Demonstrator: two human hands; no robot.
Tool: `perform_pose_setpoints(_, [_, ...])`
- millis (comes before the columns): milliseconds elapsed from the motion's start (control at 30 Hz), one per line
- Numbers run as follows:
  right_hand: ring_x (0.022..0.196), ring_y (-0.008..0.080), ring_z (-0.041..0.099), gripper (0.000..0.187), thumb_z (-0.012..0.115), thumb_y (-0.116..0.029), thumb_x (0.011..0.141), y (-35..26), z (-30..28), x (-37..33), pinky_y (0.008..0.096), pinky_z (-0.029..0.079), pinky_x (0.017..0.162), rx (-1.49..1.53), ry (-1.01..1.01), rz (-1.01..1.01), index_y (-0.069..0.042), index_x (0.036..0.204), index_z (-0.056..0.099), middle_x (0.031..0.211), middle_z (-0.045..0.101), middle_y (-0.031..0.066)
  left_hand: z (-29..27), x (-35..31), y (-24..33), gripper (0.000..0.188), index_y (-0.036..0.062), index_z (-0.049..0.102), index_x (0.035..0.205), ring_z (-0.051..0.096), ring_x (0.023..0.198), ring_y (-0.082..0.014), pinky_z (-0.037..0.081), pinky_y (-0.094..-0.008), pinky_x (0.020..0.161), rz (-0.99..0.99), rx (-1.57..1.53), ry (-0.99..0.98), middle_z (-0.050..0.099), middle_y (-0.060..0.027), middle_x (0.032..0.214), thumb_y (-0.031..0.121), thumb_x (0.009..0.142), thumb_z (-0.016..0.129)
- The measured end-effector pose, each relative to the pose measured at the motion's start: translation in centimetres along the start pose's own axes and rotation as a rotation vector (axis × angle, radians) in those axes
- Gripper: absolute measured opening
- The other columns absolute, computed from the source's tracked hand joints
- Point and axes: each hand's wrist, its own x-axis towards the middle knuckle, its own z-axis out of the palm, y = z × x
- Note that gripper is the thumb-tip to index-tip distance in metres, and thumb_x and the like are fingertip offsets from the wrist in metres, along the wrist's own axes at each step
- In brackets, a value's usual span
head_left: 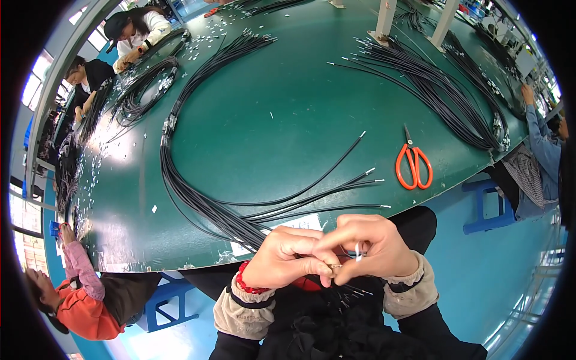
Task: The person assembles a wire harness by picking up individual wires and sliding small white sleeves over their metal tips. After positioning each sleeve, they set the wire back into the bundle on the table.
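Note:
My left hand [282, 258], with a red beaded bracelet at its wrist, is closed, its thumb and finger pinched together. My right hand [373, 247] meets it fingertip to fingertip, also closed. A small brass-coloured piece [334, 266] shows between the fingertips; most of it is hidden. A short white strip [359, 251] stands out between the right fingers. A bundle of black cables [210, 210] curves across the table and passes behind my left hand. Several thin cable ends with light tips [357, 291] lie below my hands, over my dark lap.
Orange-handled scissors [414, 165] lie on the green table [288, 108], beyond my right hand. Another cable bundle [438, 90] rests at the far right, near white posts [385, 21]. Other people work along the table's sides. Blue stools [171, 303] stand on the blue floor.

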Motion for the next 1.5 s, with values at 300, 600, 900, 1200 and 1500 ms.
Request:
perform_pose_setpoints(300, [0.054,0.0124,0.045,0.017,0.079,-0.015,0.064,0.8,-2.4,-0.1,0.0248,0.034,0.047,-0.269,-0.034,-0.290,-0.009,0.078,0.070,0.062,0.048,-0.0008,0.7,1.4,-1.1,0.014,-0.0021,0.064,0.080,0.063,0.070,-0.0174,0.050,-0.0275,0.065,0.061,0.234,0.087,0.065,-0.0103,0.075,0.005,0.072,0.072])
perform_pose_setpoints(600, [0.053,0.0172,0.047,0.019,0.076,-0.023,0.066,1.1,-3.5,-3.3,0.0284,0.038,0.046,-0.495,-0.151,-0.532,-0.013,0.078,0.066,0.064,0.045,-0.0002,4.8,5.7,-3.6,0.023,0.0000,0.063,0.090,0.062,0.078,-0.0213,0.049,-0.0275,0.069,0.123,0.669,0.440,0.064,-0.0105,0.085,0.000,0.068,0.070])
perform_pose_setpoints(900, [0.050,0.0160,0.043,0.026,0.076,-0.028,0.067,4.5,-6.1,-7.1,0.0270,0.035,0.044,-0.452,-0.228,-0.348,-0.011,0.084,0.067,0.062,0.043,-0.0004,7.5,9.8,-9.1,0.025,0.0047,0.065,0.087,0.054,0.072,-0.0254,0.046,-0.0313,0.064,0.336,1.177,0.476,0.060,-0.0040,0.080,0.002,0.063,0.070])
perform_pose_setpoints(1200, [0.053,0.0095,0.044,0.033,0.080,-0.010,0.064,3.4,-9.1,-9.1,0.0205,0.033,0.048,-0.041,0.665,-0.165,-0.004,0.093,0.067,0.066,0.050,0.0006,8.6,8.6,-6.9,0.023,0.0076,0.068,0.082,0.052,0.066,-0.0201,0.042,-0.0291,0.059,0.377,1.004,0.546,0.059,-0.0030,0.072,0.002,0.060,0.072])
perform_pose_setpoints(1500, [0.056,0.0083,0.040,0.016,0.077,-0.009,0.069,1.5,-5.6,-4.7,0.0230,0.029,0.048,-0.446,0.417,-0.369,-0.002,0.075,0.064,0.067,0.044,0.0006,6.5,5.9,-3.9,0.019,0.0036,0.067,0.082,0.055,0.064,-0.0188,0.044,-0.0269,0.057,0.516,0.810,0.410,0.060,-0.0040,0.069,0.001,0.064,0.072])
